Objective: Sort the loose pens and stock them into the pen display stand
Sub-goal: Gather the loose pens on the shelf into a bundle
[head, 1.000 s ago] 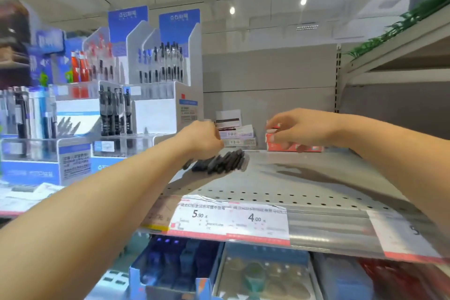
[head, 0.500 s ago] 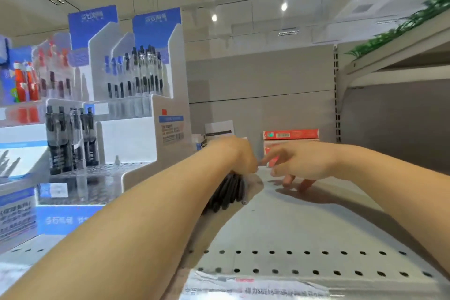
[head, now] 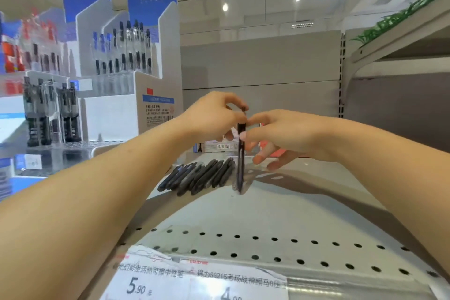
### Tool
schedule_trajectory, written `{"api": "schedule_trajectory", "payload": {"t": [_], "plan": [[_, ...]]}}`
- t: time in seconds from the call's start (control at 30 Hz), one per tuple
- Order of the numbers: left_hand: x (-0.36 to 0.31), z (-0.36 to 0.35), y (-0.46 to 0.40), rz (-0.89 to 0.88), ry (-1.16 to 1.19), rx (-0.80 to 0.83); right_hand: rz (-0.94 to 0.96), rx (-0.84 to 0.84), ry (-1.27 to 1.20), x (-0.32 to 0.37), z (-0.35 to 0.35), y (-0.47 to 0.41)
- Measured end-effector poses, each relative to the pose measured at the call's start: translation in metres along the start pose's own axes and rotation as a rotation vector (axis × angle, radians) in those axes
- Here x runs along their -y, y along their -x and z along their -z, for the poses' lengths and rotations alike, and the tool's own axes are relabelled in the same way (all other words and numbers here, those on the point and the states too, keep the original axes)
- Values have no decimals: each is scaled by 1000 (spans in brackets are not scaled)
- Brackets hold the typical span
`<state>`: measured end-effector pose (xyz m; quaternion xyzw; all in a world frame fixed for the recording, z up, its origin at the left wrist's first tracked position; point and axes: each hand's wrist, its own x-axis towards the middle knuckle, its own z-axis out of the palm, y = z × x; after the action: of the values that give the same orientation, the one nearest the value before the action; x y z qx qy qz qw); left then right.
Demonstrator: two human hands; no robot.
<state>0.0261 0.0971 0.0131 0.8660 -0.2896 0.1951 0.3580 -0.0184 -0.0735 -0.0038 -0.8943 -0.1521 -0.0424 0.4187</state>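
1. Left hand (head: 214,114) pinches the top of one black pen (head: 241,151); right hand (head: 280,136) pinches its upper barrel.
2. Pen hangs upright, tip just above the shelf (head: 267,214).
3. Loose pens (head: 199,175) lie in a row just left of the tip.
4. Pen display stand (head: 136,68) is well left; left hand nearer.
5. Half a second ago no pen was held upright; the left hand was down at the pile.

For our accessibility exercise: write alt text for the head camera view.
Both hands, left hand and right hand, hold one black pen upright over a row of loose pens on a perforated shelf; a pen display stand stands left.
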Motion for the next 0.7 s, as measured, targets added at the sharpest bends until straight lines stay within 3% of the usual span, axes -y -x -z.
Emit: {"api": "schedule_trajectory", "payload": {"t": [0.17, 0.3, 0.4, 0.53, 0.7], "plan": [[-9, 0, 8, -152, 123, -70, 62, -95, -93, 3, -4, 2], [0, 8, 4, -103, 154, -85, 76, -185, -107, 7, 3, 0], [13, 8, 0, -76, -131, -22, 85, -204, -98, 9, 2, -4], [20, -13, 2, -60, -515, 283, 76, -222, 100, 8, 0, -6], [17, -41, -3, -93, -679, 432, 88, -292, 60, 2, 7, -1]]}}
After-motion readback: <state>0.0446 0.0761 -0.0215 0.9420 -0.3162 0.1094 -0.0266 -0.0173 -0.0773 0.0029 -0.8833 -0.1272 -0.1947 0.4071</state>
